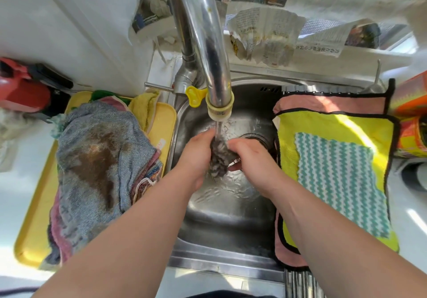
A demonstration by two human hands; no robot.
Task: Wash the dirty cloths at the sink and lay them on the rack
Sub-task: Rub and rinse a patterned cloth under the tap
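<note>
Below the faucet (203, 43), our left hand (196, 157) and right hand (250, 159) curl round one dark cloth (218, 159), forearms outstretched.

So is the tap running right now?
On: water falls from the faucet onto the dark cloth, rippling in the sink.

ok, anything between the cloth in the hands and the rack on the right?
Nothing visible in the path. The left hand and right hand grip the dark cloth under the tap, right beside the rack. The rack is mostly covered by a pink cloth, yellow cloth and teal striped cloth, so little bare space shows.
</note>
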